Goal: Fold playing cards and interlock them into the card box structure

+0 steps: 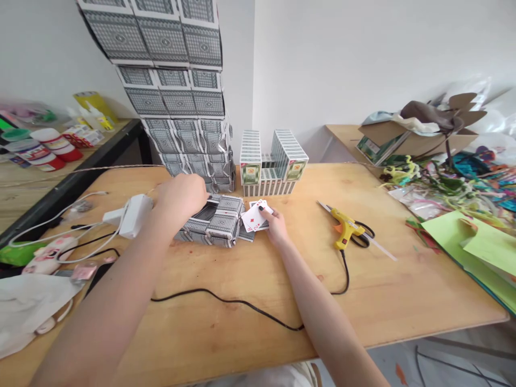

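My left hand (pixel 185 194) is curled over the left back part of a low block of folded playing cards (pixel 220 221). Its fingers point down and are mostly hidden, and I cannot make out what they grip. Pinched in my right hand (pixel 276 224) are a few playing cards (pixel 252 219), red diamonds facing up, just right of the block. More cards (pixel 246 235) lie face down beneath them, beside the block. Behind my left hand rises a tall stack of patterned card modules (pixel 181 102).
Green-and-white card boxes (pixel 269 174) stand stacked behind. Right of my right arm lie a yellow glue gun (pixel 345 228) and scissors (pixel 365 236); its black cord (pixel 226 300) crosses the table. A white power strip (pixel 137 215) sits left. Green paper (pixel 463 252) and craft scraps crowd the right.
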{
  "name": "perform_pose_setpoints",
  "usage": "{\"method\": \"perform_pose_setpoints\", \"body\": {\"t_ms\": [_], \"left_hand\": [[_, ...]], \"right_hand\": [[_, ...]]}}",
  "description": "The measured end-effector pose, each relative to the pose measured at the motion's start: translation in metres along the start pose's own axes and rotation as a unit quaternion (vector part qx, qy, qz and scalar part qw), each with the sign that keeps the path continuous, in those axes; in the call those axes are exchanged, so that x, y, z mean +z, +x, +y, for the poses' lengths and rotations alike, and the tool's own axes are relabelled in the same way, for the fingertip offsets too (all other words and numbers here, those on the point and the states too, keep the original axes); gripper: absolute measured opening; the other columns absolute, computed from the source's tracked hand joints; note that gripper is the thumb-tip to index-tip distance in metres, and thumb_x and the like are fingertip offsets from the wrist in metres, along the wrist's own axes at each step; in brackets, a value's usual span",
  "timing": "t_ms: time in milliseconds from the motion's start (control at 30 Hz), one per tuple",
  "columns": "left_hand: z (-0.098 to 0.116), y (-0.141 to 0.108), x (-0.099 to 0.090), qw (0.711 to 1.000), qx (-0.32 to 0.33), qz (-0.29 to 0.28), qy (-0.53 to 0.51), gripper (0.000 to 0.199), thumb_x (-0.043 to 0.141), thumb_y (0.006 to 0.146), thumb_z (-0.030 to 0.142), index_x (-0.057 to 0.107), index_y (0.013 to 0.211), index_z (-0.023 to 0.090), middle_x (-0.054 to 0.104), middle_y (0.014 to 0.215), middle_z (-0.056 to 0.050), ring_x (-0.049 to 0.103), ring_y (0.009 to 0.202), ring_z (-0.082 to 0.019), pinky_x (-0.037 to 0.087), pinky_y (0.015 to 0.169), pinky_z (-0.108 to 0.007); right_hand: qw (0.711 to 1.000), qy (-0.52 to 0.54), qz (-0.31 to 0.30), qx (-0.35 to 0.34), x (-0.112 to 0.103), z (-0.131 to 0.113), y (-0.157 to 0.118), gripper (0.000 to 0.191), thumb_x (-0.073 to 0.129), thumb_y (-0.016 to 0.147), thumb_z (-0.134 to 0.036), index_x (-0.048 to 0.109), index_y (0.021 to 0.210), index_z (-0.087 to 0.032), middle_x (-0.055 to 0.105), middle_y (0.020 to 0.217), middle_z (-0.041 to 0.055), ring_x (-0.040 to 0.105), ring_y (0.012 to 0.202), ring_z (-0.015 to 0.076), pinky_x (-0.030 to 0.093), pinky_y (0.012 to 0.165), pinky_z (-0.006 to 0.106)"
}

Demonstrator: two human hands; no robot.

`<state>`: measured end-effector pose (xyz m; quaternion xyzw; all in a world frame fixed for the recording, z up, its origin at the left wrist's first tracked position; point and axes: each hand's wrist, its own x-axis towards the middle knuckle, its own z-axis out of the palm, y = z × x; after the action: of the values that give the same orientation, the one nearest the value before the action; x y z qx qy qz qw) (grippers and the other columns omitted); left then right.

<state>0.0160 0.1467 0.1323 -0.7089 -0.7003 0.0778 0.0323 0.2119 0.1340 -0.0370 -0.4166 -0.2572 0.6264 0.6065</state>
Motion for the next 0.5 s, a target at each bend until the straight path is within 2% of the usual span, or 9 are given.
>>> {"method": "perform_pose_setpoints", "body": {"t_ms": [67, 133, 233, 300, 333, 400, 500], "left_hand": [[0.004, 0.001, 0.009, 0.999, 0.033, -0.018, 0.013, 0.035, 0.056, 0.065, 0.033, 0.068, 0.092, 0.015, 0.065, 0.097, -0.016, 0.056, 0.095, -0.032, 0.044, 0.076, -0.039], [0.008, 0.005, 0.024, 0.997, 0.043, -0.054, 0.034, 0.042, 0.061, 0.059, 0.03, 0.067, 0.097, 0.013, 0.06, 0.111, -0.019, 0.049, 0.108, -0.035, 0.042, 0.083, -0.041], [0.01, 0.014, 0.044, 0.992, 0.008, -0.111, 0.058, 0.053, 0.061, 0.057, 0.025, 0.062, 0.108, 0.011, 0.037, 0.137, -0.02, 0.032, 0.123, -0.038, 0.035, 0.092, -0.049], [0.01, 0.021, 0.051, 0.989, 0.001, -0.125, 0.076, 0.058, 0.06, 0.057, 0.023, 0.059, 0.113, 0.008, 0.027, 0.142, -0.021, 0.026, 0.127, -0.038, 0.032, 0.095, -0.049], [0.01, 0.025, 0.051, 0.988, 0.006, -0.128, 0.083, 0.058, 0.059, 0.057, 0.022, 0.058, 0.113, 0.007, 0.029, 0.141, -0.022, 0.026, 0.127, -0.037, 0.033, 0.095, -0.048], [0.007, 0.032, 0.049, 0.987, 0.036, -0.132, 0.087, 0.053, 0.057, 0.059, 0.023, 0.061, 0.109, 0.006, 0.042, 0.131, -0.024, 0.035, 0.122, -0.036, 0.038, 0.09, -0.043], [0.002, 0.039, 0.046, 0.983, 0.095, -0.133, 0.084, 0.042, 0.054, 0.062, 0.024, 0.067, 0.098, 0.007, 0.062, 0.105, -0.022, 0.052, 0.104, -0.034, 0.044, 0.079, -0.037]], "right_hand": [[1.0, -0.004, -0.001, -0.001, 0.0, 0.0, 0.0, 0.027, 0.07, 0.057, -0.027, 0.062, 0.08, -0.015, 0.068, 0.071, 0.0017, 0.061, 0.061, 0.0161, 0.047, 0.054, 0.026], [1.0, -0.006, 0.0, -0.001, 0.0, 0.0, 0.0, 0.026, 0.071, 0.057, -0.027, 0.062, 0.079, -0.015, 0.068, 0.071, 0.0013, 0.061, 0.061, 0.0155, 0.047, 0.054, 0.025], [1.0, -0.006, -0.003, 0.001, 0.001, -0.001, -0.002, 0.025, 0.071, 0.058, -0.029, 0.062, 0.077, -0.015, 0.067, 0.069, 0.0005, 0.059, 0.059, 0.0145, 0.046, 0.053, 0.025], [1.0, -0.005, -0.007, 0.003, 0.001, -0.002, -0.002, 0.025, 0.071, 0.059, -0.031, 0.061, 0.076, -0.016, 0.066, 0.067, 0.0002, 0.059, 0.057, 0.0141, 0.046, 0.053, 0.025], [1.0, -0.006, -0.006, 0.004, 0.001, -0.002, -0.002, 0.025, 0.071, 0.059, -0.031, 0.061, 0.076, -0.016, 0.066, 0.067, 0.0002, 0.058, 0.056, 0.0139, 0.045, 0.052, 0.024], [1.0, -0.008, 0.0, 0.006, 0.001, -0.002, -0.002, 0.026, 0.071, 0.059, -0.031, 0.062, 0.077, -0.016, 0.066, 0.067, 0.0004, 0.058, 0.056, 0.0137, 0.045, 0.052, 0.024], [1.0, -0.008, 0.004, 0.007, 0.0, -0.001, -0.001, 0.025, 0.071, 0.059, -0.03, 0.062, 0.077, -0.016, 0.066, 0.069, 0.0004, 0.058, 0.057, 0.0134, 0.045, 0.053, 0.024]]}}
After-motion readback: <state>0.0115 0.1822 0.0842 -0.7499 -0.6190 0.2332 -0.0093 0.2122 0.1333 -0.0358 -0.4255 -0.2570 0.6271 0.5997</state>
